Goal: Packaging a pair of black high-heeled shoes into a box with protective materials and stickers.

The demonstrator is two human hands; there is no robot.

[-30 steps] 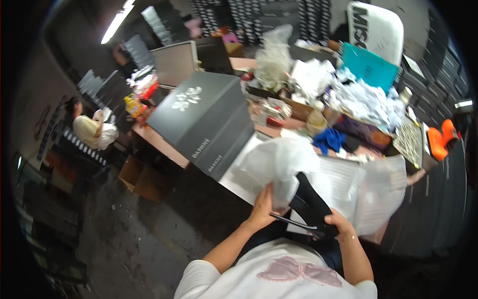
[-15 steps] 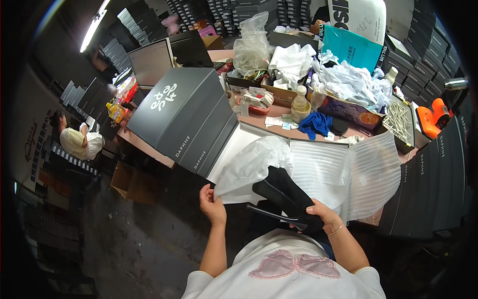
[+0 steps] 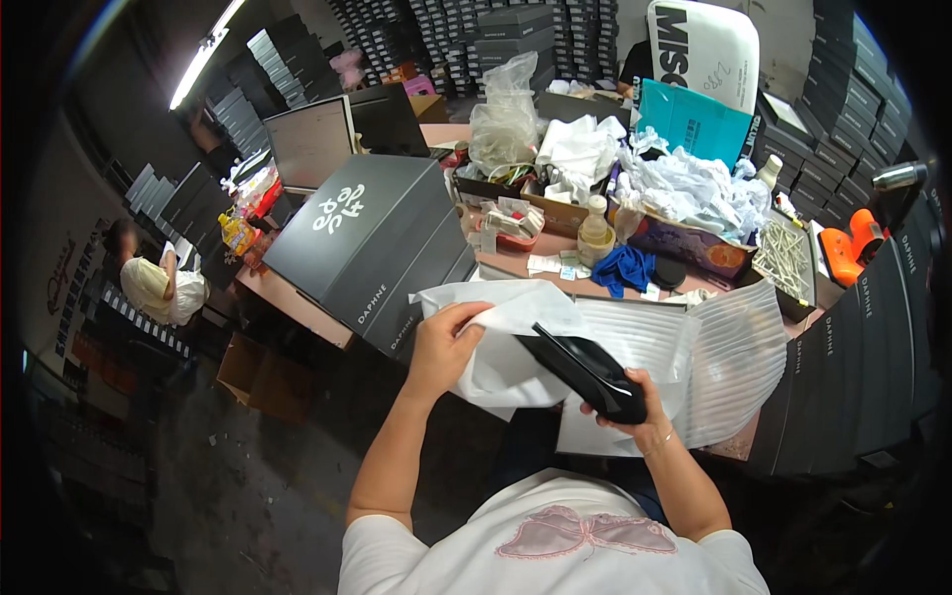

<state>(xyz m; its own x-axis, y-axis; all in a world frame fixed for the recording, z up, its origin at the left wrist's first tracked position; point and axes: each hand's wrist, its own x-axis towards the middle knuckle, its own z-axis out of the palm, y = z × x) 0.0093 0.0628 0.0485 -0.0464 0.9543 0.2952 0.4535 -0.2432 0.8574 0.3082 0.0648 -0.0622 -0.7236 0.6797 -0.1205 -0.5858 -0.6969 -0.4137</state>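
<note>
A glossy black high-heeled shoe (image 3: 595, 385) is held by its front end in my right hand (image 3: 645, 409), tilted, with its slim heel pointing up and left. My left hand (image 3: 443, 345) pinches the upper edge of a thin white sheet or bag, apparently tissue paper (image 3: 511, 375); I cannot tell which. The shoe's back end lies against this white material and is partly hidden by it. Beneath both hands is an open box lined with ribbed white foam sheet (image 3: 635, 332), and a translucent flap of ribbed wrap (image 3: 739, 357) spreads out to the right.
Dark shoe boxes (image 3: 372, 233) stand at the left of the table, more (image 3: 843, 367) at the right. Behind lie a glue-like bottle (image 3: 596, 233), a blue cloth (image 3: 625, 270), crumpled white paper (image 3: 684, 183), a tray of white sticks (image 3: 783, 258) and an orange tape dispenser (image 3: 843, 253).
My left hand has risen from the lower left corner of the white material to its upper edge. In my right hand the black shoe has turned, with its heel now on the upper side.
</note>
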